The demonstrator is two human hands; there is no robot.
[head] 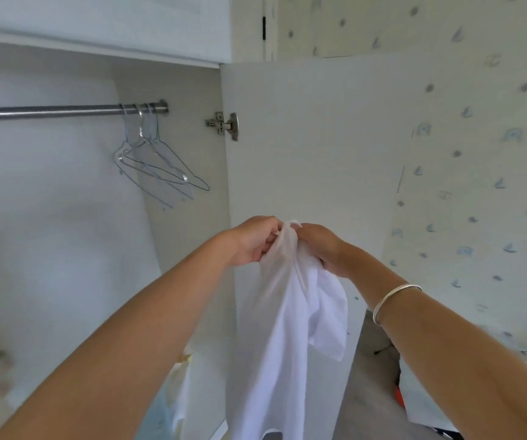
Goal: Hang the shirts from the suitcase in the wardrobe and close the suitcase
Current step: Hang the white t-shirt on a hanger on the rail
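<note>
Looking up and far to the left of the hands: finding a steel rail [49,111] crossing the wardrobe [65,233], carrying only a few bare wire hangers [156,168] bunched at its right end, well apart from both hands. Seeing no shirt on any of them, so judging the hanging as not yet done for this garment.

Pinching the gathered top of a white shirt [283,315] with the left hand [252,239], fingers curled round the cloth. Gripping the same bunch with the right hand [322,249], meeting the left across the fabric, and wearing a silver bracelet [394,300] on that wrist. Holding the shirt up in front of the open wardrobe door [303,138], its top between the two hands and the rest dropping below them out of the bottom of the view.

Reading the long axis as upright: bunched end pointing up into the hands, loose body hanging straight down, one flap or sleeve trailing beneath the right hand. Not managing to tell collar from hem inside the bunch.

Leaving to do, by this view: fetching a hanger from up and left of the hands, fitting the shirt on it, hooking it on the rail, and shutting the suitcase. Not making out the suitcase; only blurred clutter showing low beside the right forearm.
</note>
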